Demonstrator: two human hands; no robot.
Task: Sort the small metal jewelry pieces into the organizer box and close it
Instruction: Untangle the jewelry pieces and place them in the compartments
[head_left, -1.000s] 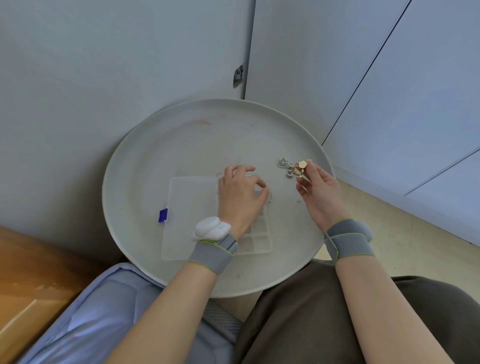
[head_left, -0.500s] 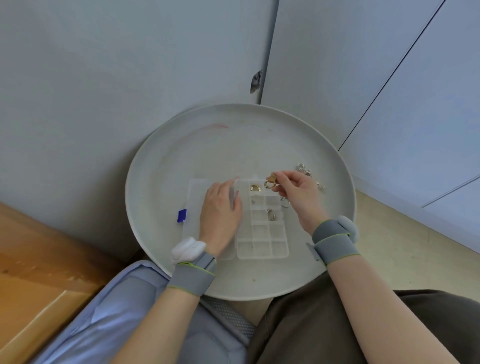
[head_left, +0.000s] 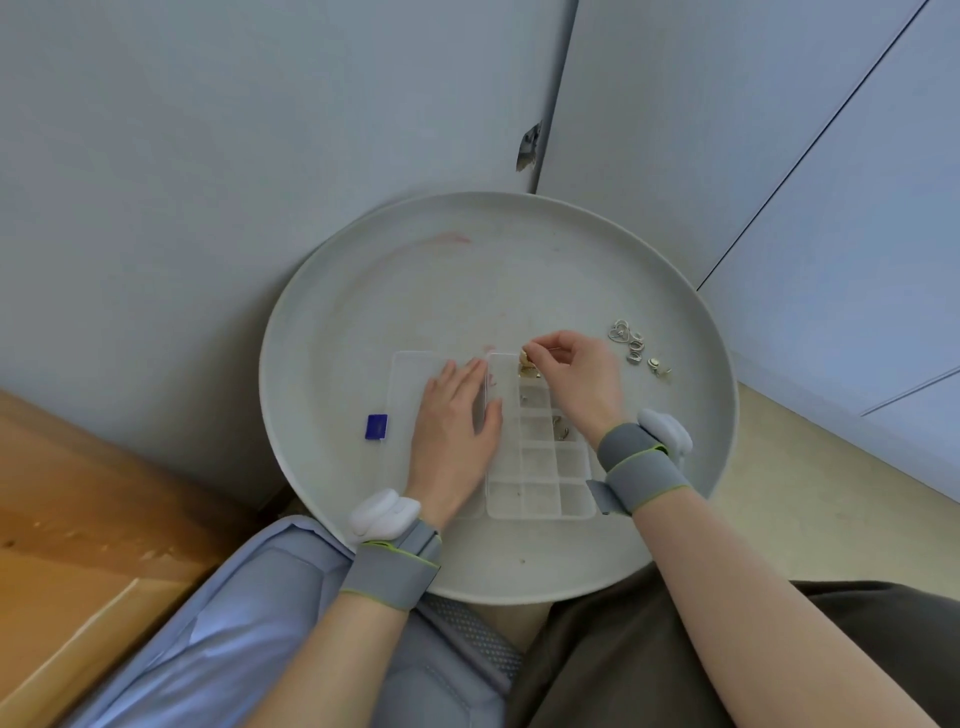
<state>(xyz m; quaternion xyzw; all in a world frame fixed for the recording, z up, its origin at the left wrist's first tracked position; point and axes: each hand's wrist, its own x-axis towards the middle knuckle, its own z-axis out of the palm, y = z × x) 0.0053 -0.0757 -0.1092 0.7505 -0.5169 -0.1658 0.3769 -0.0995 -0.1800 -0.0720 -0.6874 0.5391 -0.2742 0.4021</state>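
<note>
Gold-coloured small metal jewelry piece (head_left: 525, 359) is pinched in the fingers (head_left: 540, 347) of the right hand (head_left: 576, 374), just above the far left compartment of the clear plastic organizer box (head_left: 540, 500). The box lies open on the round, rimmed pale grey bench (head_left: 415, 280), its clear lid (head_left: 410, 376) folded out flat to the left. The left hand (head_left: 452, 415) rests on lid and hinge edge, fingers straight. A few small pieces sit in other compartments. A loose cluster of silver metal pieces (head_left: 636, 345) lies right of the box. A small blue tab (head_left: 376, 427) sits beside the lid.
</note>
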